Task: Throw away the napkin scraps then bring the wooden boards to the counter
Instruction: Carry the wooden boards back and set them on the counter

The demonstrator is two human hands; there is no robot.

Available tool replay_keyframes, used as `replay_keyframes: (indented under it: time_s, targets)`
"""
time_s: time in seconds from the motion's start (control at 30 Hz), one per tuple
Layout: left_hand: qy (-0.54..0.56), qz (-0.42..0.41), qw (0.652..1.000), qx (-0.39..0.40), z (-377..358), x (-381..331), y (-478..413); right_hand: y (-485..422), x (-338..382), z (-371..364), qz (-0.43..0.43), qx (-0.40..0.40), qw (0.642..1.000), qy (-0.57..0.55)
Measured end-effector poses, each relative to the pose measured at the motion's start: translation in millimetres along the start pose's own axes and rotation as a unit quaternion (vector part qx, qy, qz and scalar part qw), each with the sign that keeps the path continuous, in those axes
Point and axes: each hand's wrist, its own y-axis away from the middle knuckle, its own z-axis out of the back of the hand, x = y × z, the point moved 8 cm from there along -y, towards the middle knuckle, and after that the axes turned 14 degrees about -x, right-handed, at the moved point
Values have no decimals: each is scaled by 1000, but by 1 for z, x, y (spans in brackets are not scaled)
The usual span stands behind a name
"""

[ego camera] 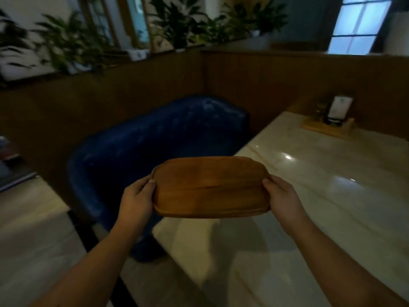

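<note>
Two hands clamped on one wooden board (211, 187), left hand (137, 200) at its left end, right hand (282, 199) at its right, long axis held crosswise, roughly level, above the pale bench (332, 196) edge, blue chair (155, 147) behind.

Counted items in view

One wooden board (211, 188), two hands, one blue chair (155, 156), one desk (332, 196), one card holder (332, 117) at two o'clock.

No lettering is legible anywhere. A white card (341, 106) in a wooden stand (327, 127), beyond the right hand (284, 199) on the table, is too blurred to read.
</note>
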Motion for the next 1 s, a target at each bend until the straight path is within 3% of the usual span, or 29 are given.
replay_keyframes:
  time_s: [0.23, 0.5, 0.7, 1.0]
  targets:
    - [-50, 16, 989, -140, 227, 15, -11, 103, 68, -177, 36, 148, 988, 8]
    - [-98, 50, 942, -316, 482, 36, 39, 277, 127, -387, 62, 369, 927, -3]
    - [-117, 92, 895, -421, 595, 55, 77, 377, 160, -491, 99, 472, 875, -24]
    - [-141, 141, 790, -581, 741, 75, 118, 539, 199, -657, 137, 637, 758, -36]
